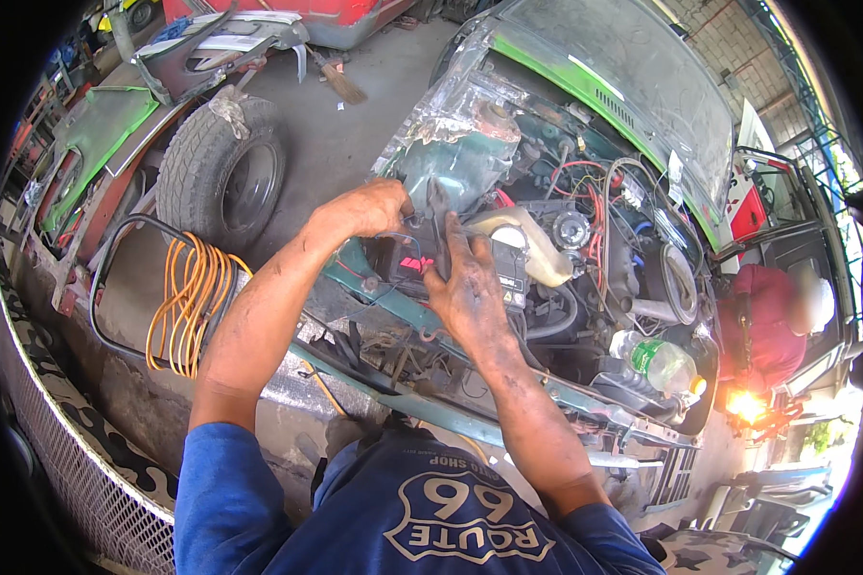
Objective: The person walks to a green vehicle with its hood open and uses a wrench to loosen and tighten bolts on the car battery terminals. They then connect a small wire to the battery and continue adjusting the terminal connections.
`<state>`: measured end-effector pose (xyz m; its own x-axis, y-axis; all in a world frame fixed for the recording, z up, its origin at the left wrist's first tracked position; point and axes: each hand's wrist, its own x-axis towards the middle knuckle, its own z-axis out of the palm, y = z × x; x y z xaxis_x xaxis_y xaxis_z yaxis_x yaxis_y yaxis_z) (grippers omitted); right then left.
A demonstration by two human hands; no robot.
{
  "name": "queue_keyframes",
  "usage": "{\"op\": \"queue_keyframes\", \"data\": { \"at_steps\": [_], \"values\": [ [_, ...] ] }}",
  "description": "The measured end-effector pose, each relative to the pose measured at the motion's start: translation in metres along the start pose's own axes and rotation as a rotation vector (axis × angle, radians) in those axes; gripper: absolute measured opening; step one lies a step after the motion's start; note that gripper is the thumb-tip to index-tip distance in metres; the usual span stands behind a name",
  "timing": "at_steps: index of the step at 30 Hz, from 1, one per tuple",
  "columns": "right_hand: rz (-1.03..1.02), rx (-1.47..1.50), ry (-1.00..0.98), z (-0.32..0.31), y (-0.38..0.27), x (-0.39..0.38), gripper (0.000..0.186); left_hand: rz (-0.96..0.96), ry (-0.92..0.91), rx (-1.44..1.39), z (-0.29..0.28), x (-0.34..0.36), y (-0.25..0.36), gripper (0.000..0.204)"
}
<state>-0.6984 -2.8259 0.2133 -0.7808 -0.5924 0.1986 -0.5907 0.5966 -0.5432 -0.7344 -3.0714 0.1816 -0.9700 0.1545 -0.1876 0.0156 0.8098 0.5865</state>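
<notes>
I lean over the open engine bay of a green vehicle. My left hand is closed, its fingertips curled down beside the inner fender; what they grip is hidden. A thin blue wire runs just below those fingers. My right hand is wrapped round a dark metal tool that looks like pliers, its head pointing away from me. Beneath this hand lies a black car battery with a red patch on its top.
A plastic bottle lies at the front of the bay, right of my arm. At left stand a wheel and a coiled orange cord on a frame. Rightward, a person in red crouches by a bright flare.
</notes>
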Motion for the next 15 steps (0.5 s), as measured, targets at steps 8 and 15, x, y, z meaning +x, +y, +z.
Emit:
{"op": "queue_keyframes", "data": {
  "at_steps": [8, 15],
  "values": [
    [0.028, -0.107, -0.098, -0.003, 0.0, 0.006, 0.075, 0.049, 0.068, 0.064, 0.001, -0.003, 0.0, 0.047],
    [-0.15, -0.184, -0.084, 0.005, 0.008, 0.005, 0.074, 0.02, 0.016, 0.082, -0.006, 0.0, 0.004, 0.045]
  ]
}}
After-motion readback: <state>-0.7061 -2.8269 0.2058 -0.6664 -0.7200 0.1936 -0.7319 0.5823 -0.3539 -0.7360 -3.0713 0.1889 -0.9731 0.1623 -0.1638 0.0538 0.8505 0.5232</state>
